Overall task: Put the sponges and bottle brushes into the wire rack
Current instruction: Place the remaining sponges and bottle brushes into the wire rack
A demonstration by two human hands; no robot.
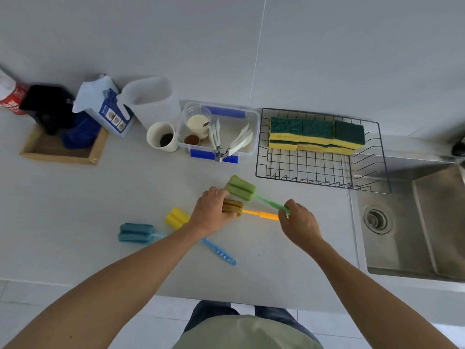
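The black wire rack (314, 170) stands at the counter's right, with several green-and-yellow sponges (317, 136) stacked at its back. In front of it lie the bottle brushes. My left hand (214, 214) grips the brown foam head of the orange-handled brush (261, 213). My right hand (300, 224) pinches the handle end of the green brush (241, 188), whose head rests by my left fingers. A yellow brush head (176, 218) peeks out beside my left wrist, its handle hidden. The blue brush (137, 233) lies further left, its handle running under my left forearm.
A steel sink (412, 222) lies right of the rack. Behind the brushes stand a clear plastic bin (247, 117) holding tongs and a cup, a paper cup (162, 137), a white jug (151, 96), a glove box (105, 109) and a wooden tray (63, 152).
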